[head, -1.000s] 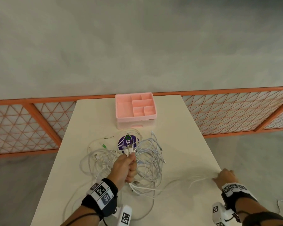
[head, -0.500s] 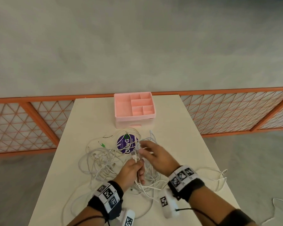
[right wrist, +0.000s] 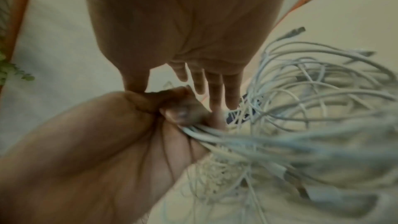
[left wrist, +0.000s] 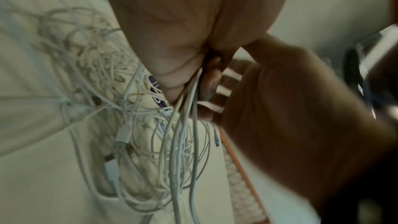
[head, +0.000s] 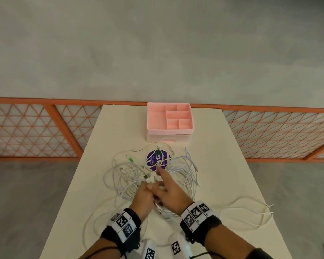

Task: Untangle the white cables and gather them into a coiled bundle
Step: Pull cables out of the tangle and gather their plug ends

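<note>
Having joined the left hand (head: pixel 145 198) gripping white cables (head: pixel 183 166), right hand (head: pixel 171 193) fingers outstretched.

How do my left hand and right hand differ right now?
The left hand is curled round a bunch of white cables; the right hand has straight fingers and grips nothing. The left is fisted; the right's forefinger points toward the purple disc. Both touch over the tangle.
</note>
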Demonstrator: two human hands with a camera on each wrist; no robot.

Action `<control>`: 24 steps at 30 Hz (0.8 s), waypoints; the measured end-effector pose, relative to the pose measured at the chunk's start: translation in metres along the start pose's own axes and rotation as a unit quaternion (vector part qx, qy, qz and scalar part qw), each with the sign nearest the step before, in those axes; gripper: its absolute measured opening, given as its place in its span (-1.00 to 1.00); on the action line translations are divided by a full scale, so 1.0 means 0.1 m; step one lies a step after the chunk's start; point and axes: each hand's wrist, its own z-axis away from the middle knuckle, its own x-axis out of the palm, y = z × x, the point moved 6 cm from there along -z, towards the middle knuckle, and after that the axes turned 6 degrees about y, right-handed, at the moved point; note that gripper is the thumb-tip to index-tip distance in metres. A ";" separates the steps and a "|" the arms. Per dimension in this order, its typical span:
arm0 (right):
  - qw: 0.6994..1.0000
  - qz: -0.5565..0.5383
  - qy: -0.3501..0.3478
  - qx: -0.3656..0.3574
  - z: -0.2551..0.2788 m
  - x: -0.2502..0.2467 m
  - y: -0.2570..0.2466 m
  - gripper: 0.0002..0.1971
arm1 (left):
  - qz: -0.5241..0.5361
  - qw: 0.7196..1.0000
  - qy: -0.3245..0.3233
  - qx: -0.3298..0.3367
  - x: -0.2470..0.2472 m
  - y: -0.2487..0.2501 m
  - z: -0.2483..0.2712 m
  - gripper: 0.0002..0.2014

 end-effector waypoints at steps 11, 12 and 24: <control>0.974 0.178 -0.143 -0.004 0.30 0.22 0.53 -0.70 | 0.037 0.998 0.032 -0.041 -0.22 -0.21 0.07 -0.77; 0.970 0.183 -0.159 -0.006 0.32 0.25 0.55 -0.69 | 0.037 0.997 0.034 -0.052 -0.23 -0.26 0.09 -0.75; 0.976 0.211 -0.035 0.027 0.04 -0.18 0.76 -0.72 | 0.123 0.977 0.130 -0.120 -0.46 -0.39 -0.09 -0.68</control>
